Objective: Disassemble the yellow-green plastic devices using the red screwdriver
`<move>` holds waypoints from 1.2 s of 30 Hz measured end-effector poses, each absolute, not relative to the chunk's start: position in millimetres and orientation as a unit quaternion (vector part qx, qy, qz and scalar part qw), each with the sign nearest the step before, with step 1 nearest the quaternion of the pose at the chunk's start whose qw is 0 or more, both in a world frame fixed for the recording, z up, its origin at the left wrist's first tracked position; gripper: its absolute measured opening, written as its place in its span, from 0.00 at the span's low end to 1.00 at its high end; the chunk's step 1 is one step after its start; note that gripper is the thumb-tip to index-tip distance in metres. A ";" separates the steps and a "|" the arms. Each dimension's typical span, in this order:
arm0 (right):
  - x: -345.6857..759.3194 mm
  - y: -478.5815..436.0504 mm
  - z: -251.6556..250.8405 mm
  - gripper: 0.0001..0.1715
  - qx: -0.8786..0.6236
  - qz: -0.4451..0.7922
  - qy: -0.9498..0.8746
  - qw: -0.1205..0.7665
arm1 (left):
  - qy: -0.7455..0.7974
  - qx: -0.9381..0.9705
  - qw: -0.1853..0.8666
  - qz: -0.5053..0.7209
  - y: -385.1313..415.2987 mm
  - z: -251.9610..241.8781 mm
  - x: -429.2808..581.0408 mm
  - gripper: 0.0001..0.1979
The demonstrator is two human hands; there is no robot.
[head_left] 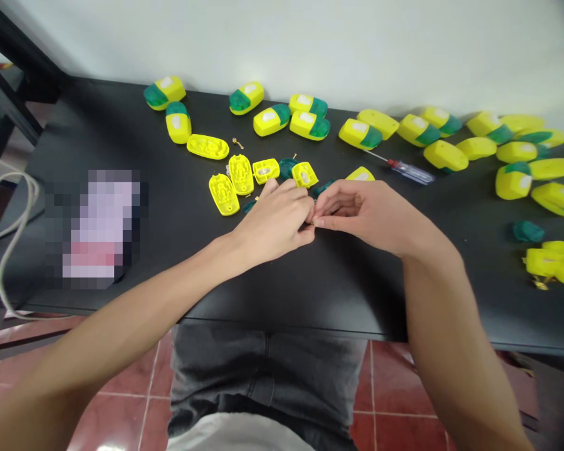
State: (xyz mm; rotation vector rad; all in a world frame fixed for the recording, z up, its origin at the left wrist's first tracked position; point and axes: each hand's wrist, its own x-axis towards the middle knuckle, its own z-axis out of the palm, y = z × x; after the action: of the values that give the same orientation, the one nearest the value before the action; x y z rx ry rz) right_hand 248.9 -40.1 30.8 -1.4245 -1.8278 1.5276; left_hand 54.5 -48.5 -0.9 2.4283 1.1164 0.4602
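left hand (272,222) and right hand (357,216) both pinched, fingertips (316,221) meeting over the desk (338,294); anything held is too small to tell. Open yellow shells (241,174) just past left hand, white inserts in two. Closed yellow-green capsules (271,119) farther past it.

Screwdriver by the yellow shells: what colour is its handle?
The screwdriver handle is clear bluish with red at the shaft end, in the head view.

A black table (357,294) holds yellow-green casings (271,120) and a screwdriver (407,171).
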 end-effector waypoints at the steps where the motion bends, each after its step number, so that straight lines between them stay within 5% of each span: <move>1: 248.8 -40.2 30.4 0.12 -0.506 0.541 -0.646 0.184 | 0.400 0.875 0.213 0.168 -48.4 -1.1 54.5 0.04; 36: 254.1 -38.5 28.8 0.14 -0.488 0.535 -0.668 0.169 | 0.376 0.901 0.163 0.145 -54.1 1.3 57.4 0.06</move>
State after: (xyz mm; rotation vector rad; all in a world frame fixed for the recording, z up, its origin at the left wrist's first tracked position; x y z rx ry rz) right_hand 254.1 -38.5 28.8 -1.3875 -1.8992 1.5218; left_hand 57.4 -54.1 1.3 2.5690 1.0729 0.4124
